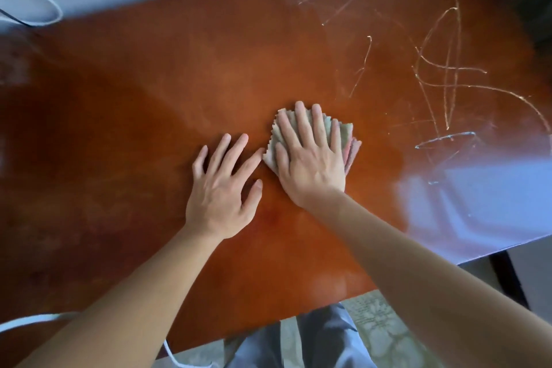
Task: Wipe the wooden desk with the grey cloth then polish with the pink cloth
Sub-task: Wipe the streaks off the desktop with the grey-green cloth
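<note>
Two bare forearms reach in from the near edge over the wooden desk [179, 75], above grey trouser legs and a patterned floor. At their ends both hands lie flat, fingers straight and spread. Under the right hand [310, 158] sits the grey cloth [343, 130], bunched, its zigzag edges showing past the fingertips and between the fingers; the palm presses it to the wood without curling round it. Peeking out just right of that hand's outer edge is a strip of the pink cloth [352, 151], beneath the grey one. Just left of the pressed cloth, the left hand [222, 188] rests on bare wood, its forefinger tip at the cloth's near-left corner. Farther right of the pressing hand, pale scratch marks [442, 69] cross the surface. A white cable [33, 3] loops far left.
</note>
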Demonstrator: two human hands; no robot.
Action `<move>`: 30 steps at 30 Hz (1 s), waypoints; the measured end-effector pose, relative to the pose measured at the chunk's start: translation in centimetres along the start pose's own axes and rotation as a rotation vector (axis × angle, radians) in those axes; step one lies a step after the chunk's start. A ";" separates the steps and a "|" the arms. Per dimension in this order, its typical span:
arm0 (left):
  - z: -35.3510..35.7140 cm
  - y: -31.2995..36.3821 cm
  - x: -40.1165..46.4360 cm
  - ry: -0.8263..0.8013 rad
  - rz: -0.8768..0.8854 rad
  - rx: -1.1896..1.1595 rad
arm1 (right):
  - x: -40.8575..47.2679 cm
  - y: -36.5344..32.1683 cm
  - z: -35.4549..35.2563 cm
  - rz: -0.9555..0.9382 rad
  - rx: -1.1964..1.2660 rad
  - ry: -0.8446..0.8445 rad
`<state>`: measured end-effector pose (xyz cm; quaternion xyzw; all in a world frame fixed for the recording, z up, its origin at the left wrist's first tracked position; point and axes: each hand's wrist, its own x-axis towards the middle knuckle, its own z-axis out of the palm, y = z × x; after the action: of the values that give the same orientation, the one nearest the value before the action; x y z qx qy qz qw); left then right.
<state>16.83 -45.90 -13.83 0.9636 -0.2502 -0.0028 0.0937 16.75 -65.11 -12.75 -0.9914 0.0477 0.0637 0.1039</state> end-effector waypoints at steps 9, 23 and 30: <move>-1.3 3.5 3.8 0.046 -0.260 -0.051 | 4.2 10.8 -3.0 -0.100 -0.078 -0.071; 0.6 3.6 11.3 0.023 -0.360 0.026 | 5.4 9.4 -3.0 -0.374 -0.125 -0.123; 0.8 3.7 11.2 0.056 -0.376 0.021 | 11.0 11.5 -4.5 -0.143 -0.121 -0.081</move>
<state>24.77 -54.64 -13.51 0.9940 -0.0629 0.0093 0.0886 26.89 -78.13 -12.13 -0.9934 -0.0314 0.0987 0.0499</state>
